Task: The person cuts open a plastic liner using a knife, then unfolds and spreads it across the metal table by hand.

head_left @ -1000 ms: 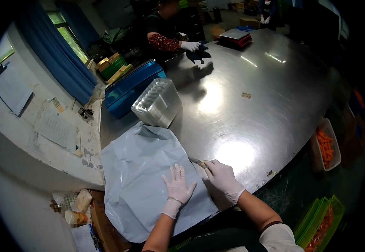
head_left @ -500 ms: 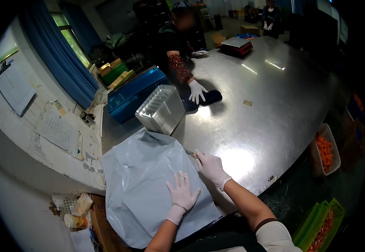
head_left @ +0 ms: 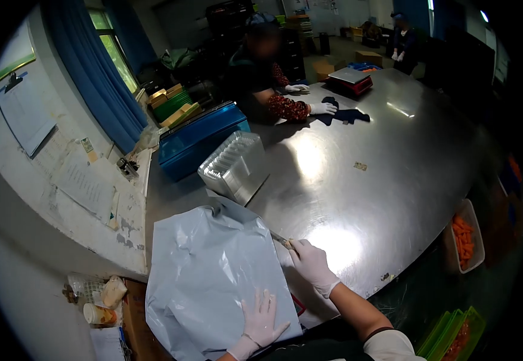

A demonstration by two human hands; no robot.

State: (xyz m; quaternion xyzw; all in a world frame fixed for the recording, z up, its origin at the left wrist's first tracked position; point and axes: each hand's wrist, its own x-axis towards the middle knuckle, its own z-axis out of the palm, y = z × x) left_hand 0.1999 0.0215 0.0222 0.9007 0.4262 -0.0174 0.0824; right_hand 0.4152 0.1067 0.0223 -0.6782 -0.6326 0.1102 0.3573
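A large grey plastic mailing bag (head_left: 207, 271) lies puffed and creased on the near left of the metal table. My left hand (head_left: 263, 322), in a white glove, presses flat on its lower right part with the fingers spread. At the bag's right edge, my gloved right hand (head_left: 312, 262) is closed round a small knife (head_left: 281, 240); its thin metal end points to the upper left, along the bag's side. Most of its handle is hidden in my fingers. Just beyond the bag stands a stack of clear plastic trays (head_left: 231, 165).
Across the steel table (head_left: 388, 198), a co-worker's gloved hand (head_left: 323, 108) rests on dark blue cloth (head_left: 353, 115). A blue bin (head_left: 201, 141) stands behind the trays, and a red scale (head_left: 352, 83) farther back. Right of the table is a tub of orange pieces (head_left: 463, 240).
My right hand and the knife are lower along the bag's right edge. My left hand has slid down the bag. The co-worker has moved the dark cloth back and right; it is spread out more.
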